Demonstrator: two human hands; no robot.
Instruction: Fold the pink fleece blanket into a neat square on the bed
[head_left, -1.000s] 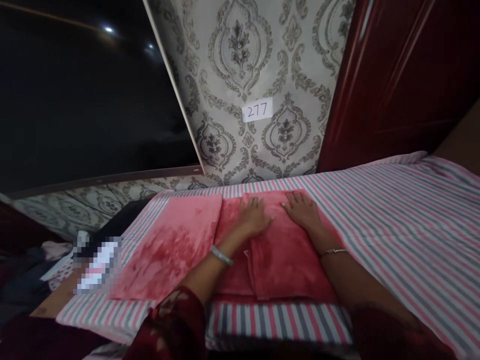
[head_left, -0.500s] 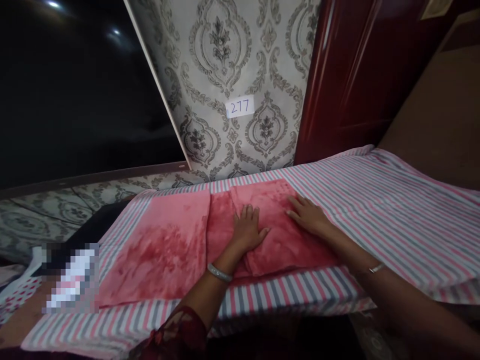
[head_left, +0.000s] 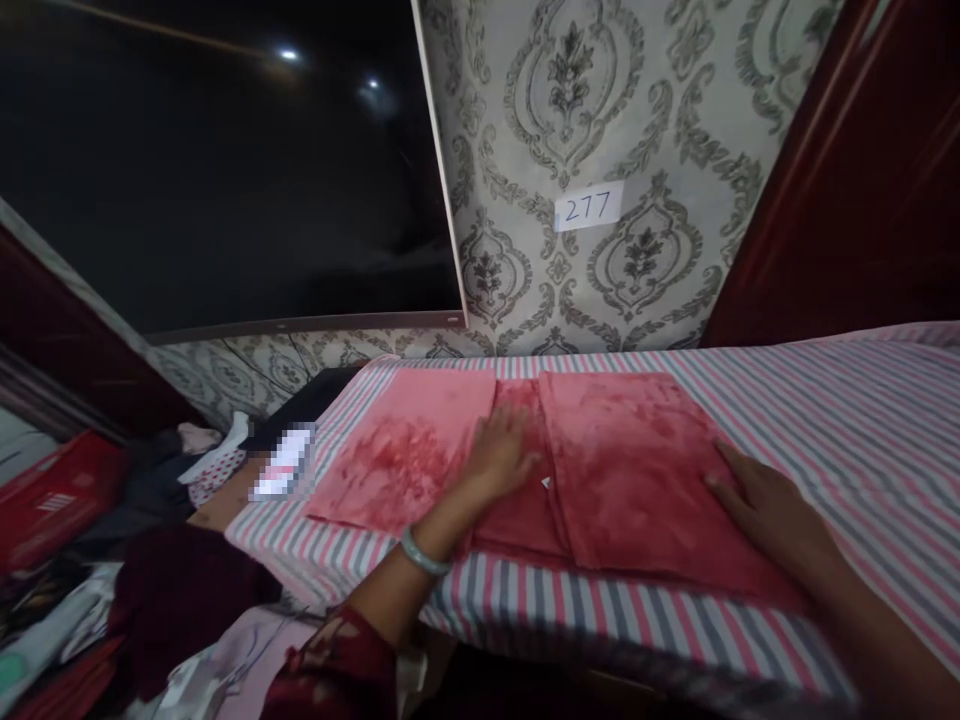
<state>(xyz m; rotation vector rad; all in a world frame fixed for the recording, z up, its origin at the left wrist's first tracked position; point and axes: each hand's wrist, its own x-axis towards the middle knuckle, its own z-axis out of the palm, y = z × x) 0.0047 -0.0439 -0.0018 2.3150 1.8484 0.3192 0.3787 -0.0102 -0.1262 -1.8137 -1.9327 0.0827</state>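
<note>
hands rest flat on a folded pink cloth (head_left: 622, 470) spread on a striped bed (head_left: 825, 420). left hand (head_left: 499, 452) lies palm down, fingers open and holding nothing, on the darker middle strip between two folded panels. right hand (head_left: 772, 505), also open and flat, touches the cloth's right edge. cloth's long axis runs left to right across the bed, so its bulk lies between both hands. a number label (head_left: 588, 207) hangs on patterned wallpaper (head_left: 675, 100).

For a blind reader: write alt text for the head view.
Two bare hands lie flat on a folded pink cloth spread on a striped bed: the left hand near its middle, the right hand at its right edge. Behind, patterned wallpaper bears a "277" label.
</note>
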